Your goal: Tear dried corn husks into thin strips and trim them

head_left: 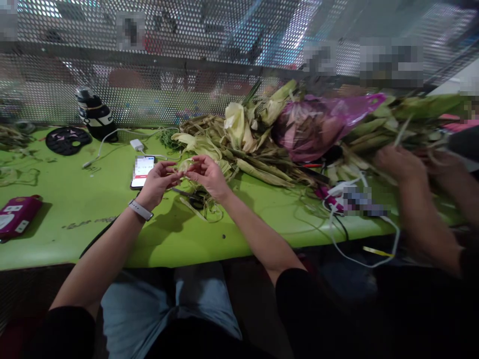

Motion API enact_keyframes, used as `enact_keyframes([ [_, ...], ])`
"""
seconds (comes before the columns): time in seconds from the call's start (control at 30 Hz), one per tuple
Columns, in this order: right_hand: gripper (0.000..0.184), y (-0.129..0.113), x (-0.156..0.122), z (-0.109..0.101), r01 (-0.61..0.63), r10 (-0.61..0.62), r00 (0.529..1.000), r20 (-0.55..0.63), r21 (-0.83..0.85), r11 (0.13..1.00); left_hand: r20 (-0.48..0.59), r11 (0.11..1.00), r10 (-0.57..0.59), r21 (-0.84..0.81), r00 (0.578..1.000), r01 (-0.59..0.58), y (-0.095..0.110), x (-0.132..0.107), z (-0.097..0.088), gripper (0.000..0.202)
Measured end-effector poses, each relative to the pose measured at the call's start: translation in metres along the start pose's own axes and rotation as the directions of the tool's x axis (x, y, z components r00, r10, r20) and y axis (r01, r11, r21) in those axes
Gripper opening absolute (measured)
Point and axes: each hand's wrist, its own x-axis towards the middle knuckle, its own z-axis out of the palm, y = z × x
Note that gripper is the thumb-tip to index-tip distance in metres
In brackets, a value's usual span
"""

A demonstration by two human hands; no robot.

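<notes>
The left hand (160, 180) and right hand (208, 176) meet above the green table (247, 227), fingertips pinched together on a thin, pale strip of husk (185, 166) that lies between them. Just left of the fingers, a phone (139, 168) rests near a white charger (136, 144). Scissors (197, 200) lie below the fingertips, toward the body. Beyond and right of them spreads a heap of husks (264, 167), with a pink bag (309, 132) against it.
</notes>
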Motion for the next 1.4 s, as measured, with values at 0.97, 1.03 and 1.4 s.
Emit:
enact_keyframes([
  [0.97,0.014,0.005,-0.006,0.000,0.363,-0.395,0.917,0.058,-0.530,0.766,0.030,0.999,-0.040,-0.032,0.999,0.041,-0.006,0.001,-0.005,0.034],
  [1.03,0.014,0.005,-0.008,0.000,0.454,-0.458,0.877,0.144,-0.560,0.693,0.038,0.999,-0.033,-0.018,0.999,0.034,-0.007,0.002,-0.006,0.033],
  [1.4,0.022,0.011,-0.006,-0.002,0.378,-0.384,0.914,0.129,-0.614,0.693,0.045,0.997,-0.071,-0.011,0.996,0.071,-0.006,-0.001,-0.002,0.029],
])
